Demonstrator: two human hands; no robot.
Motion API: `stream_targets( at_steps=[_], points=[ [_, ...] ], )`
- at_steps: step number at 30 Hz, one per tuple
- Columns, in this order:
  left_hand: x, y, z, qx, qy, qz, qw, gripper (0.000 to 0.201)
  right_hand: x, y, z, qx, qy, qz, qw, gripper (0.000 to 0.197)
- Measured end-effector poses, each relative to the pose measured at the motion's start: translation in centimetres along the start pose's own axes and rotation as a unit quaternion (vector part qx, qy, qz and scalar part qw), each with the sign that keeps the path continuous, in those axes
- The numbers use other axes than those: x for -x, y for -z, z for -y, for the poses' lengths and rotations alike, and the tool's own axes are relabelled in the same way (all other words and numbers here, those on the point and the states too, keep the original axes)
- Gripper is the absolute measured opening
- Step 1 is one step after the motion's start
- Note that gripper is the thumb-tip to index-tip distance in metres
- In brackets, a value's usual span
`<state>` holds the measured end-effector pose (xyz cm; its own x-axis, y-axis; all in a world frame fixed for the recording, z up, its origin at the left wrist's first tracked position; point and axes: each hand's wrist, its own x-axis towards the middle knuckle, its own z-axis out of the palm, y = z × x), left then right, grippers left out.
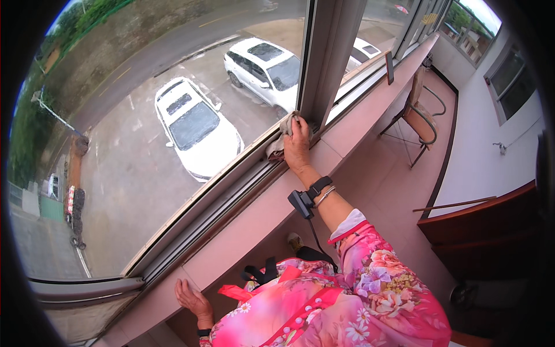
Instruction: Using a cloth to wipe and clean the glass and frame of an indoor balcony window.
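My right hand (298,144) presses a crumpled grey-brown cloth (276,152) into the corner where the window track (231,199) meets the upright metal frame (333,58). Its fingers are closed over the cloth and hide part of it. On that wrist sit a bracelet and a strapped black device (302,203) with a cable. Lower down, my left hand (194,302) rests at the edge of the pink tiled sill (217,260). It holds nothing, and its fingers are loosely apart.
Beyond the window opening lies a parking area far below with white cars (196,130). A dark, phone-like slab (389,67) stands upright on the sill. A chair (419,115) is on the balcony floor, and dark reddish-brown wooden furniture (480,231) is at the right.
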<state>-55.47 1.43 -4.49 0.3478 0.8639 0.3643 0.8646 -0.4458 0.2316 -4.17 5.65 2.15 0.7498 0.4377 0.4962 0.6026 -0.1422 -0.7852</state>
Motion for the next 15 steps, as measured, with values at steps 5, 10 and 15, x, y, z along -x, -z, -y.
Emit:
stream_targets(
  at_steps=[5,10,15],
  points=[
    [0.2,0.0,-0.1,-0.006,0.018,0.001,1.0,0.046,2.8,-1.3,2.3,-0.054,-0.067,0.05,0.995,0.059],
    [0.0,0.1,0.3,-0.002,0.0,0.004,1.0,0.046,2.7,-2.1,2.7,-0.056,-0.069,0.036,0.995,0.062],
    [-0.1,0.2,0.1,-0.014,0.004,-0.001,1.0,0.045,0.1,-1.7,1.6,-0.067,-0.106,0.003,0.992,0.058]
  ],
)
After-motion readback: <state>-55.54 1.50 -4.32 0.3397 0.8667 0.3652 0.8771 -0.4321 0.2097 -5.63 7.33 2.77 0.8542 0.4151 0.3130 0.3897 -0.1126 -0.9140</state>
